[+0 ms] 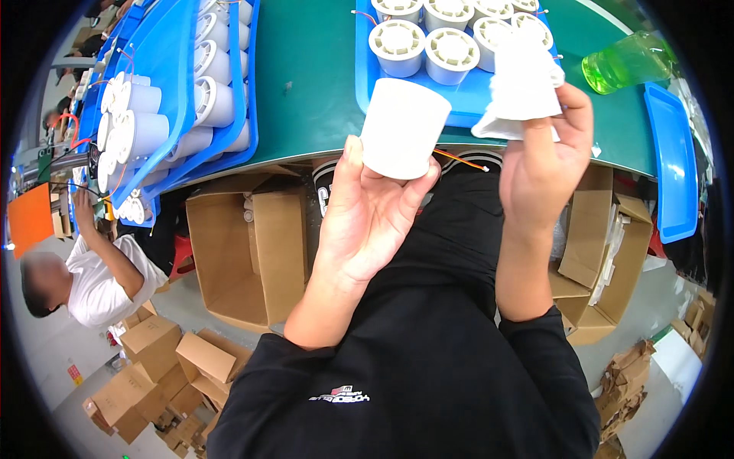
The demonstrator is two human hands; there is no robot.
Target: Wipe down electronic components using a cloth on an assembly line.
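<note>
My left hand is closed around the lower end of a white cylindrical housing, held tilted above the near edge of the green table. A short cable with coloured wires hangs out beside the housing, near my fingers. To the right, my right hand pinches a crumpled white cloth between thumb and fingers. The cloth hangs over part of a blue tray. In that tray stand several white cylindrical units with slotted round tops, some partly hidden by the cloth.
Stacked blue trays of similar white units stand at the left. A green-tinted clear bottle lies at the right by an upright blue tray. Open cardboard boxes sit below the table. Another person works at far left.
</note>
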